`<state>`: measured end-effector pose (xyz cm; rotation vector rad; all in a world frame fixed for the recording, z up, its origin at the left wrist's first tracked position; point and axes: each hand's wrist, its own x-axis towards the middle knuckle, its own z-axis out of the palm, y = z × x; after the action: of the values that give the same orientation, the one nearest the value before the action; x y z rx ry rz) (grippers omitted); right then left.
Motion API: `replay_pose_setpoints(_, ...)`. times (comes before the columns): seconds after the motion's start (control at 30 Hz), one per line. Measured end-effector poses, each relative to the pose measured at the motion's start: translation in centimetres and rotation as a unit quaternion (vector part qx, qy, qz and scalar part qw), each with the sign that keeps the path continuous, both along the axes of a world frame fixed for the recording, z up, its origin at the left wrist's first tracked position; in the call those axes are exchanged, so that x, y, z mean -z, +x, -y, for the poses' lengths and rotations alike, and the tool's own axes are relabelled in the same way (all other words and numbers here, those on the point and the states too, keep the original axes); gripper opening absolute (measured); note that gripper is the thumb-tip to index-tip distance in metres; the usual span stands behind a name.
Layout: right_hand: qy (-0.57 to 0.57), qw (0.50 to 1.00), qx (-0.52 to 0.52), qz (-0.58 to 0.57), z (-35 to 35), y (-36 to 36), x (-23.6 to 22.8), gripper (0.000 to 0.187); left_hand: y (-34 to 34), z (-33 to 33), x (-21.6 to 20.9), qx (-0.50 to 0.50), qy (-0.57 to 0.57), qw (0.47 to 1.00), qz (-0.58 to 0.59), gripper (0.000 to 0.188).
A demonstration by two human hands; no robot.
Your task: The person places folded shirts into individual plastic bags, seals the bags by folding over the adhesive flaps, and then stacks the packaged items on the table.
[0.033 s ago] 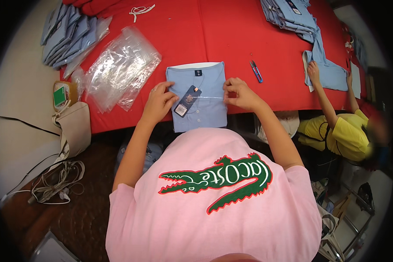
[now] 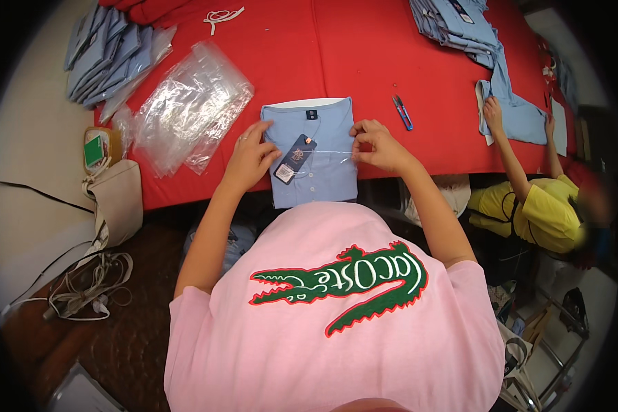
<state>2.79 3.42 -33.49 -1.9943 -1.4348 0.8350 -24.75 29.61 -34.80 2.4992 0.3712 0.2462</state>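
Note:
In front of me a folded light blue shirt point(image 2: 331, 185) lies on the table's near edge, neck side away from me. A dark blue hang tag point(image 2: 295, 158) on a thin string rests on its front, and white backing shows behind the collar. A clear plastic bag point(image 2: 334, 156) stretches over the shirt, its shiny edge crossing just below the tag's top. My left hand point(image 2: 252, 156) pinches the bag at the shirt's left side, fingers bent. At the right side my right hand point(image 2: 380, 146) pinches the bag between thumb and fingers.
Flat clear bags point(image 2: 192, 110) lie to the left on the red table cloth point(image 2: 371, 62). Beyond them is a pile of folded blue shirts point(image 2: 110, 55). Blue thread snips point(image 2: 403, 113) lie right of my hand. A co-worker in yellow point(image 2: 546, 213) handles another blue garment point(image 2: 518, 117).
Both hands stay almost in place. The bag's clear edge over the shirt has shifted slightly, and the tag now shows a little more plainly.

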Motion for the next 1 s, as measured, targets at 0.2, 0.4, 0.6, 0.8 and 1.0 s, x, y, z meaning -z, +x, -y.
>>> replay_pose_setpoints(0.2,-0.037,0.998,-0.033,0.044,-3.1,1.3,-0.6,0.016,3.0,-2.6,0.2,0.072,0.06,0.986,-0.135,0.022)
replay_pose_setpoints(0.4,-0.092,0.996,-0.001,-0.016,-6.5,4.6,0.6,0.017,5.3,-5.0,0.0,0.068,0.037,0.989,-0.128,0.021)
replay_pose_setpoints(0.6,-0.093,0.961,0.056,-0.254,-8.8,8.5,2.4,0.015,7.5,-8.1,2.0,-0.063,-0.153,0.981,-0.106,0.027)
replay_pose_setpoints(0.8,-0.006,0.978,0.171,-0.121,-8.9,5.2,3.3,0.014,7.1,-7.1,2.7,-0.15,-0.19,0.968,-0.059,0.027)
replay_pose_setpoints(1.0,0.22,0.969,0.109,0.039,-6.5,5.1,-7.9,0.01,7.6,-7.3,-6.9,-0.032,-0.081,0.986,0.145,0.018)
